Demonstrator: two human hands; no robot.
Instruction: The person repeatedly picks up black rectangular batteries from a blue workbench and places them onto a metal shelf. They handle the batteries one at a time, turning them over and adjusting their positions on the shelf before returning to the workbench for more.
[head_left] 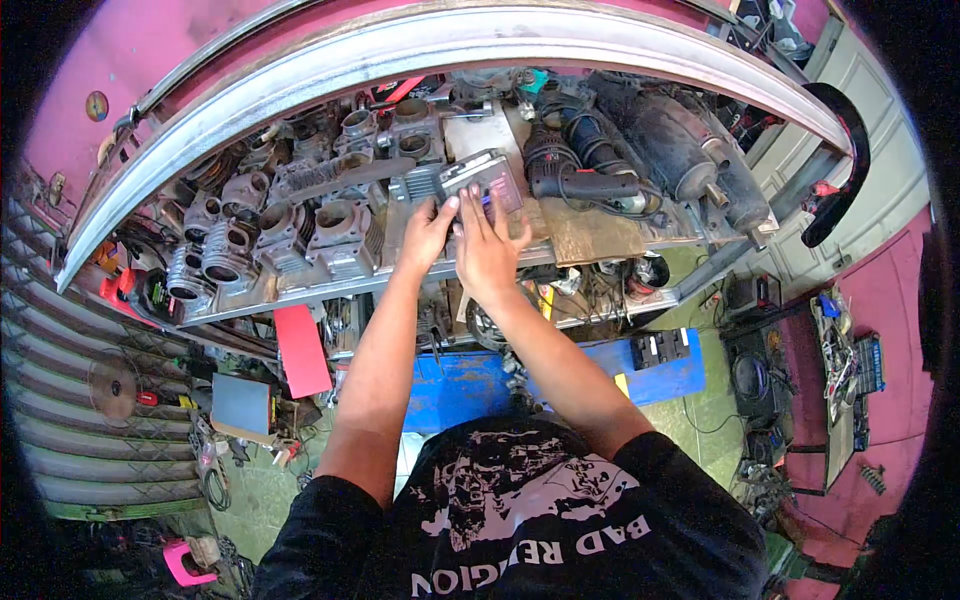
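Note:
A flat, rectangular grey box [508, 189] with a shiny, see-through-looking top is tilted over the workshop shelf; its exact kind is unclear. My left hand [426, 238] grips its near left edge, thumb on top and the other fingers partly hidden. Across the top lie the outstretched fingers of my right hand [488, 258], slightly spread. Just left of the box is a finned grey metal part [412, 183], close to my left fingertips.
Several engine cylinders [340, 228] crowd the shelf's left side. To the right are a corded power tool [585, 183] and a dark exhaust muffler [665, 140]. A pale frame bar [480, 32] arches above. Below stands a blue surface [455, 390].

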